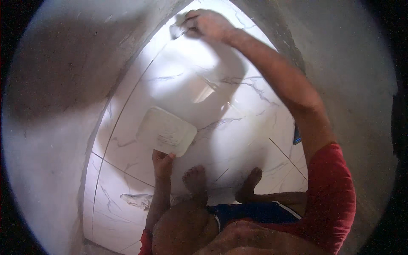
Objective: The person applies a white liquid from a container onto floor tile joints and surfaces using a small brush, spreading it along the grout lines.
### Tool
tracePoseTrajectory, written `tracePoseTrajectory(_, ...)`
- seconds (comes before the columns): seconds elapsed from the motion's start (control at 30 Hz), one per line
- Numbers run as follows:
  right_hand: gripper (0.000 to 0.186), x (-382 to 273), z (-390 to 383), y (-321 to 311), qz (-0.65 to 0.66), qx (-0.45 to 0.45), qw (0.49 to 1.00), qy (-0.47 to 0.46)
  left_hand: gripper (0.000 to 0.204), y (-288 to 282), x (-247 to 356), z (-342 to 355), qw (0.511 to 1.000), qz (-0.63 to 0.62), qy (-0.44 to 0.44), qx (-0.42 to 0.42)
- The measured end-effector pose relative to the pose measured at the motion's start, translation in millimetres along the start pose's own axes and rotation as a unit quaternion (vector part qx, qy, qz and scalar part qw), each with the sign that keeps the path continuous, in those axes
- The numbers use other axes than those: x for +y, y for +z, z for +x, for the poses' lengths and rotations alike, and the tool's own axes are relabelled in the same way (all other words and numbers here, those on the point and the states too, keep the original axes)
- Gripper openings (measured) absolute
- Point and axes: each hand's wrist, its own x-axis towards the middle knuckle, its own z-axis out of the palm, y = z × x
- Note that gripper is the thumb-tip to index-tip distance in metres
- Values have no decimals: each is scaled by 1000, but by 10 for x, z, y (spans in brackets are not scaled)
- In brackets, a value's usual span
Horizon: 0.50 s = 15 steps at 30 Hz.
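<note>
At the far end of the white marble-patterned tiled floor point(255, 127), my right hand point(204, 24) is closed on a small grey tool point(178, 28), blurred and partly hidden by the fingers, near a grout line along the left edge. My left hand point(163, 161) grips the near edge of a square white tray point(163, 125), thumb on top. Some pale, smeared grey stuff lies on the tray's middle.
Bare grey walls point(55, 127) rise close on both sides of the narrow tiled space. A dark object with blue point(297, 135) sits by the right wall, partly behind my arm. A crumpled pale cloth point(134, 199) lies at lower left. My bare feet point(193, 176) are on the tiles.
</note>
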Motion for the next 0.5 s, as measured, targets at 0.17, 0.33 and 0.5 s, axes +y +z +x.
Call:
tracePoseTrajectory(0.17, 29, 916, -196, -189, -35, 30, 997, 62, 80, 19, 40, 12, 1000, 10, -27, -9)
tracePoseTrajectory(0.33, 29, 517, -458, -200, 107, 127, 961, 220, 80, -31, 17, 13, 998, 40, -52, 14)
tracePoseTrajectory(0.5, 53, -749, -612, 295, 272, 195, 890, 310, 78, -64, -3, 13, 999, 12, -32, -15)
